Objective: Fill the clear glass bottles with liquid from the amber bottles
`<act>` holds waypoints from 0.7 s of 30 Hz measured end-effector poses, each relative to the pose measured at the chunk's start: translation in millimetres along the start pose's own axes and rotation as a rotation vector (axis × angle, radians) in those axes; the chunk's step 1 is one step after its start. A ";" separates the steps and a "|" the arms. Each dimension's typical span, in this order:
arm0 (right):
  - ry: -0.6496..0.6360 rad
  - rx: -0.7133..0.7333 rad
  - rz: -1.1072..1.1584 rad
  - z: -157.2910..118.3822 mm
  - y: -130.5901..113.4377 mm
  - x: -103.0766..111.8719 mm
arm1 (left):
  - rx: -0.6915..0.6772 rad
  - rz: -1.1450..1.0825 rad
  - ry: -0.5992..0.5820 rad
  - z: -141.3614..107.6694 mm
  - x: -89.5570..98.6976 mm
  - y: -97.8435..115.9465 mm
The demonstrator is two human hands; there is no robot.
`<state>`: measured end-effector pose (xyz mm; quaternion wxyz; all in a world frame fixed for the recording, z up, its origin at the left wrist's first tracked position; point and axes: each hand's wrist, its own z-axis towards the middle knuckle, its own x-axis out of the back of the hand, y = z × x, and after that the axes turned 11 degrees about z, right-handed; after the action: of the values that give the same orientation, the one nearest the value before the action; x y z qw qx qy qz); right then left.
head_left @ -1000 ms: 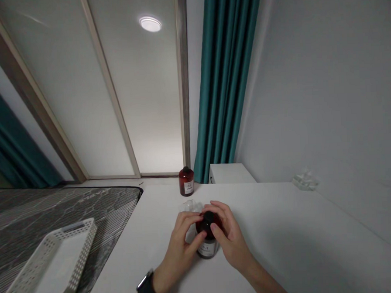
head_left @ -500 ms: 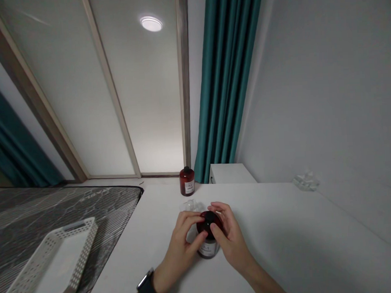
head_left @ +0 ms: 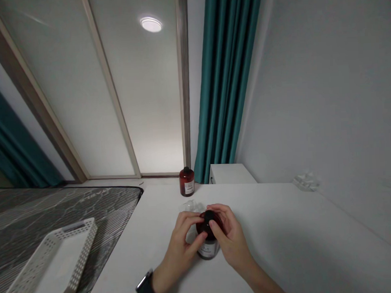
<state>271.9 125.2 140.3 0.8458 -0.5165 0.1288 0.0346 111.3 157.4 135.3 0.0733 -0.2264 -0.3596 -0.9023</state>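
Note:
A dark red-brown bottle (head_left: 206,249) with a black cap and a white label stands upright on the white table (head_left: 148,236). Around its left side my left hand (head_left: 186,239) is closed, fingers and thumb on the bottle's shoulder. My right hand (head_left: 230,237) wraps the right side, its thumb beside the cap and its fingers behind the bottle. Crumpled clear plastic (head_left: 192,205) lies just behind the bottle. A second, similar bottle (head_left: 187,182) stands near the table's far edge, touched by neither hand.
A white perforated basket (head_left: 57,263) sits on a dark patterned surface left of the table. More clear plastic (head_left: 306,182) lies at the far right edge by the wall. Beyond the table are a white cabinet (head_left: 231,173) and a teal curtain (head_left: 230,83).
My right thumb has shifted slightly up and left beside the cap, and more of the cap shows. Both hands remain around the bottle.

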 end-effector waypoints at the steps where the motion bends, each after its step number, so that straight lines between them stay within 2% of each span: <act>1: 0.022 -0.002 0.013 0.1 -1.0 -0.1 | -0.002 0.002 -0.003 0.1 0.3 0.3; 7: 0.122 0.008 0.032 8.4 -4.9 13.0 | -0.009 0.019 -0.002 -1.4 0.5 0.2; 9: 0.134 0.022 -0.074 14.3 -0.7 24.9 | -0.017 0.028 0.006 -1.7 0.5 -0.3; 12: 0.105 0.054 -0.364 24.2 10.1 49.0 | -0.024 0.042 0.012 -0.9 0.5 -1.3; 17: 0.054 0.075 -0.601 36.9 25.2 90.0 | -0.038 0.057 0.030 0.5 0.1 -3.3; 21: -0.062 0.068 -0.744 40.1 32.5 108.5 | -0.041 0.066 0.041 0.5 0.3 -2.1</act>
<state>377.6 167.5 102.0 0.8207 -0.4982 -0.0923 -0.2640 110.6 159.3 134.5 0.1057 -0.2209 -0.3320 -0.9109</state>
